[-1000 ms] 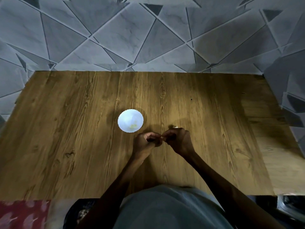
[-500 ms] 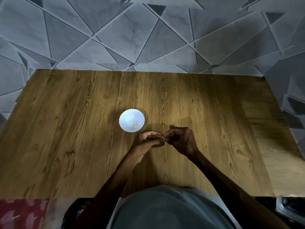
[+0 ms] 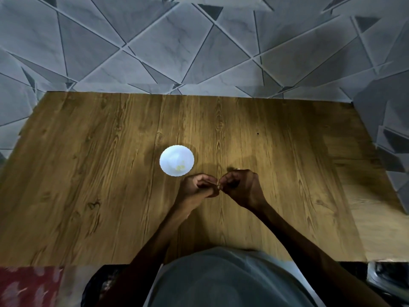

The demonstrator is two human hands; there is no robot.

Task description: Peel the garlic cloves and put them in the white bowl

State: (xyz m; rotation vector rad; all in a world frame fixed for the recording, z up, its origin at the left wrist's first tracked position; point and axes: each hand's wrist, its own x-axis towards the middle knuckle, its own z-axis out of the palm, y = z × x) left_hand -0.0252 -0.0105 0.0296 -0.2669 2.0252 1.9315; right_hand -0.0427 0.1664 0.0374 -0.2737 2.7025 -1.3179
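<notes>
Barely any movement since half a second ago: both hands are staying put just near-right of the bowl, fingertips still meeting. The left hand (image 3: 197,190) is curling its thumb and forefinger in towards the right hand (image 3: 242,188), whose fingers are bunching tight. Between them they are pinching a small pale sliver, the garlic clove (image 3: 218,184), too small to tell how much skin is on it. Both hands are hovering just over the wood.

The white bowl (image 3: 168,156) is sitting just beyond the left hand's knuckles, close but apart, with a few yellowish peeled pieces (image 3: 180,167) lying near its near rim. A tiny pale speck is peeking over the right knuckles; I cannot tell what it is.

For room, the wooden table (image 3: 110,173) is stretching wide and bare to the left of the bowl, well beyond it to the far edge, and to the right of the right hand as far as a paler wood panel (image 3: 376,229). Grey marbled tiles (image 3: 177,52) cut into triangles are filling everything past the far edge. At the near edge, a grey garment (image 3: 221,282) is bulging in, and a red patterned cloth (image 3: 26,286) is showing at the lower left corner.
</notes>
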